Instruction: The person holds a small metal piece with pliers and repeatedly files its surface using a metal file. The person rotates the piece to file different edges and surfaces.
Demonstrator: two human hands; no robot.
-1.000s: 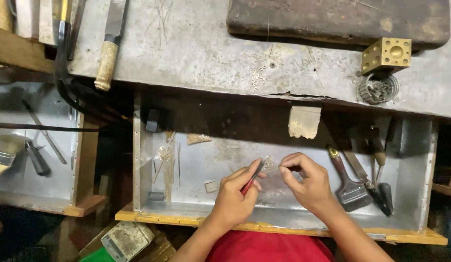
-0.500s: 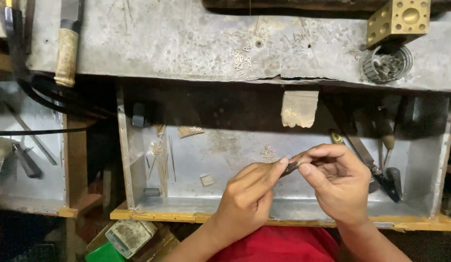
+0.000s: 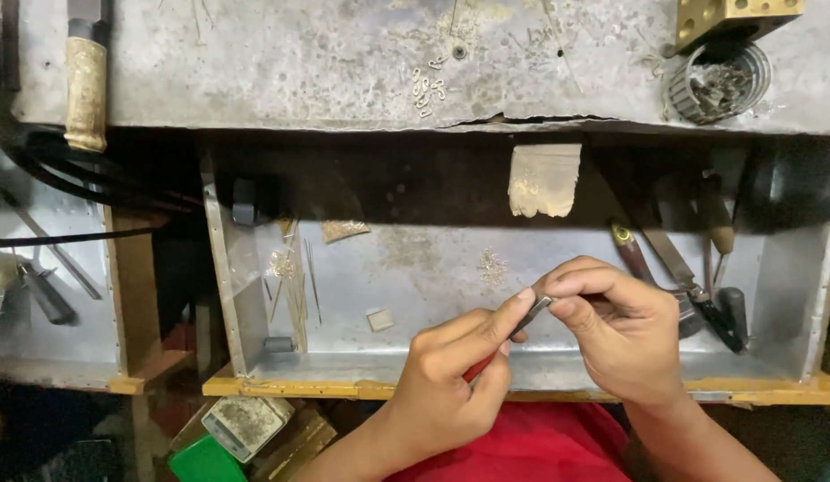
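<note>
- Left hand (image 3: 446, 384) is closed around pliers (image 3: 509, 335) with a red grip; the metal tip points up and right, meeting the right hand over the tray (image 3: 344, 370).
- Right hand (image 3: 611, 335) has thumb and forefinger pinched together right at the pliers' tip. Whatever they pinch is too small to make out.
- Judging by the pose, the work is mid-way: a tiny piece is being gripped or bent between tip and fingers, not yet set down.
- A small cluster of fine wire bits (image 3: 492, 266) lies on the tray floor just behind the hands, and a few small links (image 3: 427, 89) rest on the grey surface (image 3: 254, 62) above; whether these are finished or waiting, I cannot tell.
- Other tools (image 3: 692, 286) lie untouched at the tray's right end.
</note>
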